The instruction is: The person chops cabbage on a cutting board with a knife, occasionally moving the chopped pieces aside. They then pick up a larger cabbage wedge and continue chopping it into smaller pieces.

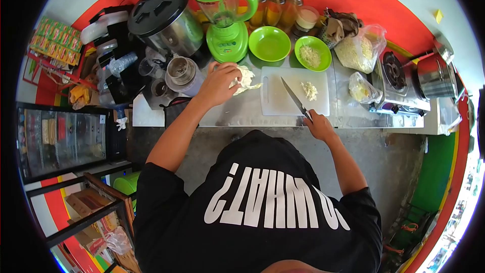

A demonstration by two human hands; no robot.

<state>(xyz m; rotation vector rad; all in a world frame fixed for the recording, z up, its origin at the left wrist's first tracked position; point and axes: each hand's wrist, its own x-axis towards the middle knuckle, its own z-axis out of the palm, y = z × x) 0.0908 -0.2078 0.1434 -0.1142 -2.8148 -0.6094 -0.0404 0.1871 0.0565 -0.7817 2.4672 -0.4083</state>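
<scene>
My left hand [221,84] is closed on a pale, frilly clump of food [245,80], which looks like cabbage, though I cannot be sure. It is over the metal counter, left of a white cutting board [278,107]. My right hand [320,124] grips a knife [295,96] by its handle at the board's front edge. The blade points up and left across the board. A small heap of pale cut strips [309,91] lies right of the blade. Behind the board are a green bowl [270,44] and another green bowl [323,63] holding pale chopped food [309,56].
A green blender [226,42] and a large lidded steel container [169,23] stand at the back left. Pump bottles [275,10] line the wall. Plastic bags [361,50] lie right of the bowls, beside a gas stove [399,88] with a steel pot [437,77].
</scene>
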